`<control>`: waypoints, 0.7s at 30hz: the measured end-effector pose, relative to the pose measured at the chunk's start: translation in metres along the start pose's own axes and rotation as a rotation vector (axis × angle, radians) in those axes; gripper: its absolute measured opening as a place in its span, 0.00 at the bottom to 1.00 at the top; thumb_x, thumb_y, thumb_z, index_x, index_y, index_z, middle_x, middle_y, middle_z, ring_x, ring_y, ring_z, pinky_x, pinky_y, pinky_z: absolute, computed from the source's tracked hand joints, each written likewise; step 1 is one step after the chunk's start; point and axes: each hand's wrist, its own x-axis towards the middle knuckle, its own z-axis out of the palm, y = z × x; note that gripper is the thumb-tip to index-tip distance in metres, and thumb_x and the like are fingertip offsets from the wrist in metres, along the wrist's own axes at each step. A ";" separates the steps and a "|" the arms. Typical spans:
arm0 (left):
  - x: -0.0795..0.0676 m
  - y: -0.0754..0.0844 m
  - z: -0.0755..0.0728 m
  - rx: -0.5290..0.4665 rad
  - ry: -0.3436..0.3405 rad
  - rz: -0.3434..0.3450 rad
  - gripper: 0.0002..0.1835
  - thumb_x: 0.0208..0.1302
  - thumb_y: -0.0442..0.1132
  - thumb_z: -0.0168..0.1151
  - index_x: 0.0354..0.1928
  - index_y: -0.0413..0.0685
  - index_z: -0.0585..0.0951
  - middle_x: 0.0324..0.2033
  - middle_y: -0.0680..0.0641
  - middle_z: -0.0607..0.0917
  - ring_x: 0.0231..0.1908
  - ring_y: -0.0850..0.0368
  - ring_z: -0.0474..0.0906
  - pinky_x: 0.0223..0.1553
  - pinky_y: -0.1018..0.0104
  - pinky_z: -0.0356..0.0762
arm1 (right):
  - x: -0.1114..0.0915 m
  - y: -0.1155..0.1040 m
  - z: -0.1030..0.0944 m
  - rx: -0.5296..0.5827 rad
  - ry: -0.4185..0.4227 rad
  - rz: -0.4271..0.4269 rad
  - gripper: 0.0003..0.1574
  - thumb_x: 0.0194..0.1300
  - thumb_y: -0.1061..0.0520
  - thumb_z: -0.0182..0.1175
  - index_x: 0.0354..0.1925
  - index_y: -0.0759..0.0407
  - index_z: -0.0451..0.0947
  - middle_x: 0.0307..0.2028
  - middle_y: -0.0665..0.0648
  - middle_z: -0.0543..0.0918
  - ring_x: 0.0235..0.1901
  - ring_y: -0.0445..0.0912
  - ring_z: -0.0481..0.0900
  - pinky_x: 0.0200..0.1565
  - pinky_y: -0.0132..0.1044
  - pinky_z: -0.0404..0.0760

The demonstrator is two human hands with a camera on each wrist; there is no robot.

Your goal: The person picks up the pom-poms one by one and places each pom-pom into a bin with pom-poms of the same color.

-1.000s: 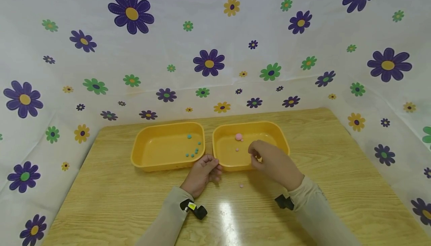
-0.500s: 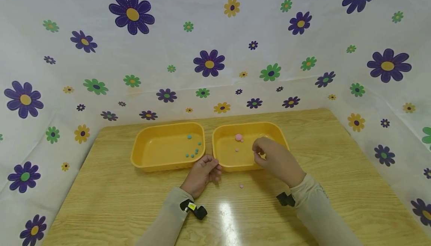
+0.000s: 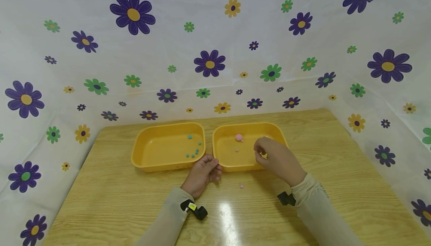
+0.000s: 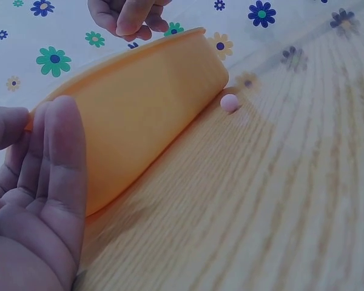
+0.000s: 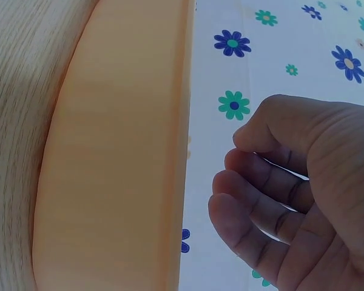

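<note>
My left hand [image 3: 202, 173] pinches the near left corner of the right yellow tray [image 3: 232, 168] between thumb and fingers. My right hand [image 3: 279, 160] hovers over that tray's right side, its fingers loosely curled; nothing shows between them in the right wrist view. Inside the tray lie a larger pink ball [image 3: 238, 137], a tiny pink ball [image 3: 241, 141] against it, and another small pink ball [image 3: 237, 150] nearer the front. On the table in front of the tray sits a small pink bead-like ball [image 4: 229, 102].
A second yellow tray [image 3: 151, 167] stands to the left, with several small blue-green balls [image 3: 196, 150] toward its right end. Both trays rest on a wood-grain table [image 3: 118, 201]. A flower-printed white cloth [image 3: 161, 51] hangs behind and at the sides.
My right hand has drawn slightly to the right over the tray. The left hand keeps its place at the tray corner, and the balls have not moved.
</note>
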 end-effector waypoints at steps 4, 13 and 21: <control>0.000 -0.001 0.000 -0.003 0.010 -0.001 0.07 0.81 0.41 0.55 0.40 0.49 0.73 0.34 0.53 0.85 0.33 0.63 0.83 0.34 0.71 0.82 | 0.000 0.000 0.001 0.002 -0.004 -0.001 0.09 0.63 0.65 0.67 0.36 0.56 0.76 0.30 0.49 0.77 0.32 0.46 0.75 0.35 0.36 0.79; 0.000 -0.002 -0.001 0.014 0.043 -0.009 0.07 0.81 0.43 0.55 0.42 0.49 0.75 0.35 0.53 0.84 0.34 0.64 0.83 0.36 0.70 0.83 | 0.000 0.001 0.001 0.000 -0.005 -0.004 0.09 0.62 0.66 0.67 0.35 0.56 0.76 0.30 0.49 0.76 0.32 0.45 0.74 0.35 0.36 0.79; -0.001 0.001 0.001 0.018 0.041 -0.014 0.06 0.81 0.42 0.54 0.43 0.49 0.75 0.36 0.53 0.84 0.36 0.63 0.83 0.37 0.69 0.84 | 0.000 0.002 0.002 -0.007 -0.013 0.005 0.09 0.62 0.66 0.67 0.36 0.56 0.77 0.30 0.49 0.77 0.32 0.43 0.74 0.35 0.36 0.79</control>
